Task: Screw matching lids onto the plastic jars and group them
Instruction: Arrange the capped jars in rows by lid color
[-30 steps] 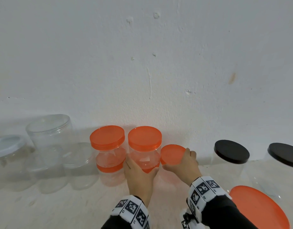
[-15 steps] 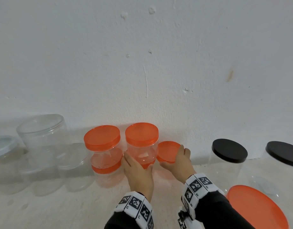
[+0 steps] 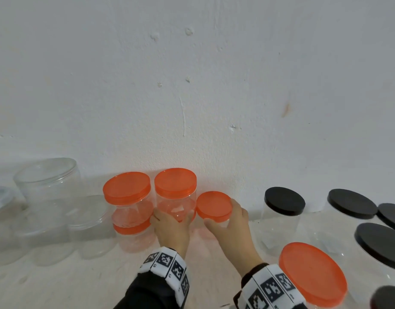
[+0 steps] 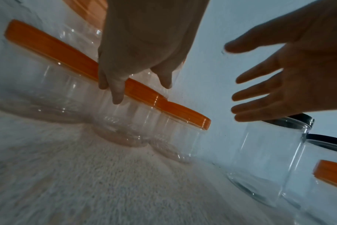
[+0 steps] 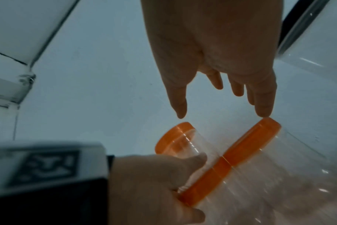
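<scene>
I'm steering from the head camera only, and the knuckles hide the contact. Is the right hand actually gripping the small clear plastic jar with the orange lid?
Observer: No. The left wrist view shows the right hand with its fingers straight and spread.
Operator: Does it touch the jar at all?
Observer: In the right wrist view, one fingertip meets the rim of the orange lid on that small clear jar.
Operator: And the other hand?
Observer: The right wrist view shows the left hand curled round the clear wall of the taller orange-lidded jar, holding it.
</scene>
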Available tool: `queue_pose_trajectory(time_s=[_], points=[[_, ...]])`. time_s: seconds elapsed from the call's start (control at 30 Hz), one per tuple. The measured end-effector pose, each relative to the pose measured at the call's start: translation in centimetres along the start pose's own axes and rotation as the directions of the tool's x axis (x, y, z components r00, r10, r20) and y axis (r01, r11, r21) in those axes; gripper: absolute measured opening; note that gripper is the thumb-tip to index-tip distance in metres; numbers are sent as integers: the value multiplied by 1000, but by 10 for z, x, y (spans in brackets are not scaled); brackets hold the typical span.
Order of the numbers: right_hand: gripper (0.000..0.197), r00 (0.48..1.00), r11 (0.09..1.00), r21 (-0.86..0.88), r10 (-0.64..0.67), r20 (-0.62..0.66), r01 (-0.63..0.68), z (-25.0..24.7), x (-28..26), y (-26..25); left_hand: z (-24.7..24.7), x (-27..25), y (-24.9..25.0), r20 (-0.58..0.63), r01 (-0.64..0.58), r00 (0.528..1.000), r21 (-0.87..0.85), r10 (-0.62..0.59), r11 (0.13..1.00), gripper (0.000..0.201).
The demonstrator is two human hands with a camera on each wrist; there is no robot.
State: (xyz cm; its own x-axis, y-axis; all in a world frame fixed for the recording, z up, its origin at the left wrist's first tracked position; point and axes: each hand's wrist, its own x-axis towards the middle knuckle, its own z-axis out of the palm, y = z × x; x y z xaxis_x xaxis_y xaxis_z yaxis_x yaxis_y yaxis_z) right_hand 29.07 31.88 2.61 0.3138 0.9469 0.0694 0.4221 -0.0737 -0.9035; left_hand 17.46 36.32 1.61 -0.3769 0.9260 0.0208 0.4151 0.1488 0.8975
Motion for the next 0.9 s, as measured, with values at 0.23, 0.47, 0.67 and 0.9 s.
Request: queue_pose_trajectory(time_s=[0.23, 0.47, 0.67, 0.9], points=[[68, 991, 976, 170, -130, -44, 136, -45, -56, -21, -25, -7, 4, 155, -57, 987, 126, 37, 990, 98], [48, 949, 960, 58, -258, -184, 272, -134, -132, -19, -57, -27, 6, 322, -249, 925, 110, 202, 962, 90], [40, 945, 936, -330, -211, -248, 122, -194, -158, 16, -55, -70, 20, 483, -356, 826, 47, 290, 933, 73], [54, 976, 922, -388, -73, -206, -13, -207, -161, 54, -8, -131, 35, 675, -512, 654, 62, 341, 857, 72]])
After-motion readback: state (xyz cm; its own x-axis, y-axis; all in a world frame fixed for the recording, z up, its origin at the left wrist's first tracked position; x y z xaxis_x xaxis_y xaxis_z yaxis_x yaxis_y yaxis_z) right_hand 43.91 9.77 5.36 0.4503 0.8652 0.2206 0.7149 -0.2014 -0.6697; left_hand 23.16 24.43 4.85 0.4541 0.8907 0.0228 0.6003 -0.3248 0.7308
